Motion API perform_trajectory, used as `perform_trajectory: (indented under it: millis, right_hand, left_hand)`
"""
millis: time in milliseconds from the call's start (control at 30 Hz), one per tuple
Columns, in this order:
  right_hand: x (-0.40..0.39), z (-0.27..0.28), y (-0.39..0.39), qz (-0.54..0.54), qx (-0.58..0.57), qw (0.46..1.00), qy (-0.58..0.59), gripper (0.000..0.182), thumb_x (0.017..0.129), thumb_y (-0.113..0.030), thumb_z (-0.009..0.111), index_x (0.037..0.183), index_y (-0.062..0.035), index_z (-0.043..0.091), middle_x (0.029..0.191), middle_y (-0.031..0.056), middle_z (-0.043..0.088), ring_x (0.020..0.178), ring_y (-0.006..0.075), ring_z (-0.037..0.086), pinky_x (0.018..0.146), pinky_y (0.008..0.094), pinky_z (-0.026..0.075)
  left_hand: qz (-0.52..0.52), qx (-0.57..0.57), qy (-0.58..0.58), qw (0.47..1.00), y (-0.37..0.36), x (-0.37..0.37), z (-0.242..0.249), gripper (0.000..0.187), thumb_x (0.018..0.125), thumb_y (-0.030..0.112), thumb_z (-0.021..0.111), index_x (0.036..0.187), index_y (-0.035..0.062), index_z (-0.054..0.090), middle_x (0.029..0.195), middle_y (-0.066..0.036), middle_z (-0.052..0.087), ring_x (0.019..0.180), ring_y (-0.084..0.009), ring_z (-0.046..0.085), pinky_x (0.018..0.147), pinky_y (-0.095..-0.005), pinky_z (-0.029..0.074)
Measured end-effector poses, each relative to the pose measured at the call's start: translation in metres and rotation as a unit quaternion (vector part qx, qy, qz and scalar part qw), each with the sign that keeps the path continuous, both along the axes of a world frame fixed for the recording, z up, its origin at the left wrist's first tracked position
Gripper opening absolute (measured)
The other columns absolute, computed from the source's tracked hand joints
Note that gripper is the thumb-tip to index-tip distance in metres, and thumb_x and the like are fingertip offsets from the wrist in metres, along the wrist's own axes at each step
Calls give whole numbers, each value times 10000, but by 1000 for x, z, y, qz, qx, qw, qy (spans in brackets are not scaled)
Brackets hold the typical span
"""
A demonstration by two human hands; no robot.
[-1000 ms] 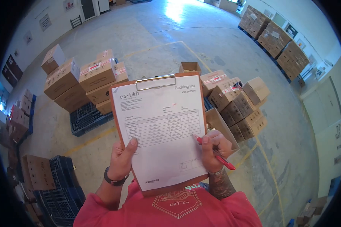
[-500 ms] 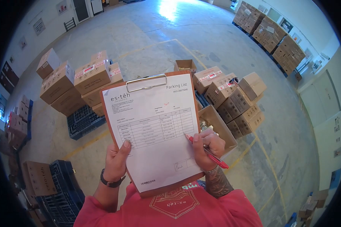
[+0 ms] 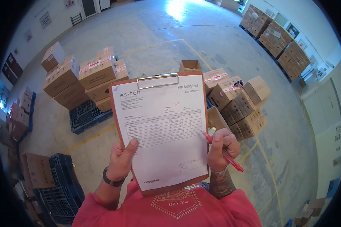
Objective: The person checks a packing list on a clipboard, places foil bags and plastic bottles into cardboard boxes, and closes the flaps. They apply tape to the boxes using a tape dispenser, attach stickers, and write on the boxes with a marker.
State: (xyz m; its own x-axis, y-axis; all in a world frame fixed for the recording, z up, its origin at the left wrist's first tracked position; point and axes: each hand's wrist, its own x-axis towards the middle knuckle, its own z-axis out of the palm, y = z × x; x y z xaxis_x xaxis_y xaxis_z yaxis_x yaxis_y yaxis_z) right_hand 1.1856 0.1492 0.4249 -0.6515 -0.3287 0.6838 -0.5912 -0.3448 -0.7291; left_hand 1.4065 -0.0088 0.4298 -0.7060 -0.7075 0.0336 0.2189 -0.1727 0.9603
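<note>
Head camera looked down on our clipboard [image 3: 119, 100], held up in front of our chest, above the warehouse floor [image 3: 155, 49] and its stacked boxes [image 3: 83, 75]. We judged we were midway through checking the table on the packing list [image 3: 163, 128], line by line. Our left hand [image 3: 122, 159] was closed round the board's lower left edge, thumb pressed flat on the paper. Our right hand [image 3: 221, 149] was curled tight on a red pen [image 3: 224, 152], its tip touching the sheet's right margin beside the table. Next, we reckoned, the tip needed to settle on the proper row, with the board held steady.
</note>
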Motion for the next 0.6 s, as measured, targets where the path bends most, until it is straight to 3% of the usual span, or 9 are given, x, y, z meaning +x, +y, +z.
perform_trajectory:
  millis: [600]
  right_hand:
    - [3, 5, -14, 17, 34, 998, 41, 264, 878, 30, 668, 699, -40, 488, 680, 83, 617, 578, 115, 529, 529, 265, 403]
  left_hand:
    - [-24, 14, 22, 999, 0, 6, 1, 345, 1038, 193, 524, 1292, -29, 601, 1220, -104, 672, 1080, -133, 625, 919, -287, 494]
